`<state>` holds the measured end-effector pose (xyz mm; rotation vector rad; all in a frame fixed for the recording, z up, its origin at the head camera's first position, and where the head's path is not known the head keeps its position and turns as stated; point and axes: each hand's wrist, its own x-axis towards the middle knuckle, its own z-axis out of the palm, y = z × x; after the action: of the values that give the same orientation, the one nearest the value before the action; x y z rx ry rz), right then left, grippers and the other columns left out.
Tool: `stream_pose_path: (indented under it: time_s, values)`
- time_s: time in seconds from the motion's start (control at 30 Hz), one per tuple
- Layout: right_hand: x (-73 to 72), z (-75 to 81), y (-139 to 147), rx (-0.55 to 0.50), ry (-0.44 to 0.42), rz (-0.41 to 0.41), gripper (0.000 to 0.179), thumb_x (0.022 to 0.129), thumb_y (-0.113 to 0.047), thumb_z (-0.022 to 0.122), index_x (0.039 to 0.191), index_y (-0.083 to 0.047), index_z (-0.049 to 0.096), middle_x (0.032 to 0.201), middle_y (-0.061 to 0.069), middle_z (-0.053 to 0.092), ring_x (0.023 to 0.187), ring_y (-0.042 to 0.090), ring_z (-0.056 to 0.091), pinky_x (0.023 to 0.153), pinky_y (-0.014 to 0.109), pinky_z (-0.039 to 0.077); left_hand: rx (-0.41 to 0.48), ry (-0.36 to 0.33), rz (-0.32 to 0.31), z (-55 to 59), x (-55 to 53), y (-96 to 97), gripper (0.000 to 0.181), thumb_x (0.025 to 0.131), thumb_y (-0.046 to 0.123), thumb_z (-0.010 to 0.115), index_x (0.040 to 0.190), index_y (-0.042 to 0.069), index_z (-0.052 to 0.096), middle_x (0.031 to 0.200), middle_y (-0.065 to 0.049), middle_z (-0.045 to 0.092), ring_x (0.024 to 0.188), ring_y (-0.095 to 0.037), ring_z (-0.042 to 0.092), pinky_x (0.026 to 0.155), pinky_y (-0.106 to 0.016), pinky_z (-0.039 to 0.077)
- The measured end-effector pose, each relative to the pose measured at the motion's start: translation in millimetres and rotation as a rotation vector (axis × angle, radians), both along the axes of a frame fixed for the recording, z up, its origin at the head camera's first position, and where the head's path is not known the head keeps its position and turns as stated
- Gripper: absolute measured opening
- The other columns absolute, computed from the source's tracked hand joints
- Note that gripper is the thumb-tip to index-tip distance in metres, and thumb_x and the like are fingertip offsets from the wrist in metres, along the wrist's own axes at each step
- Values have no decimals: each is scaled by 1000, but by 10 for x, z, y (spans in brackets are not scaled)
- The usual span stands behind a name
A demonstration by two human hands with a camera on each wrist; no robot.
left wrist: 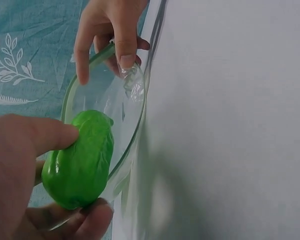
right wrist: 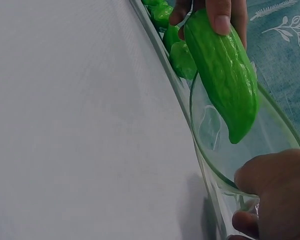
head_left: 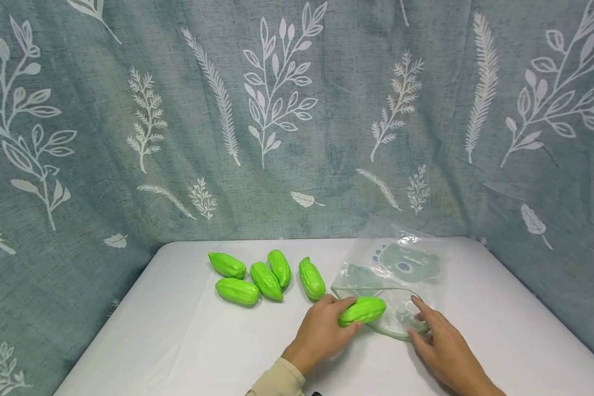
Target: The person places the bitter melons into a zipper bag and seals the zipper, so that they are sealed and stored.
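Observation:
A bright green, ridged bitter melon (head_left: pixel 363 311) lies in the grip of my left hand (head_left: pixel 324 330), between thumb and fingers. Its pointed end hangs over the mouth of a clear plastic bag (head_left: pixel 391 278), as the right wrist view shows. The bag has a green rim spread into a wide oval and a pale green cartoon print. With thumb and fingers, my right hand (head_left: pixel 443 344) pinches the rim at its right end; in the left wrist view its thumb (left wrist: pixel 125 52) is on the rim.
Several more green bitter melons lie on the white table (head_left: pixel 178 330) left of the bag: one single melon (head_left: pixel 312 279) close to it, the others, such as the front-left melon (head_left: pixel 237 291), grouped farther left. A leaf-patterned curtain (head_left: pixel 326 137) hangs behind and on both sides.

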<state>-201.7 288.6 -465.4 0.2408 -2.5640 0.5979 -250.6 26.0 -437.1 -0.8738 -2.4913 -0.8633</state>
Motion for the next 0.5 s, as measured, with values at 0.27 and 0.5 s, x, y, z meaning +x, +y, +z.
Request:
stream_pose_path:
  time_s: [0.27,0.5]
  values:
    - [7,20,-11,0,-66,-4,76,85,-10,78,151,-8,42,110,7,64,76,7,52,65,31,49,-21,-58,3,10,6,72,48,83,27,68,130,18,69,97,1,61,77,-4,49,64,-18,40]
    - [9,13,-10,-2,-68,0,76,84,-9,79,151,-8,42,110,7,64,76,8,54,66,32,50,-40,-75,-4,9,23,139,51,83,26,67,133,17,67,105,0,60,83,-6,54,71,-22,45]
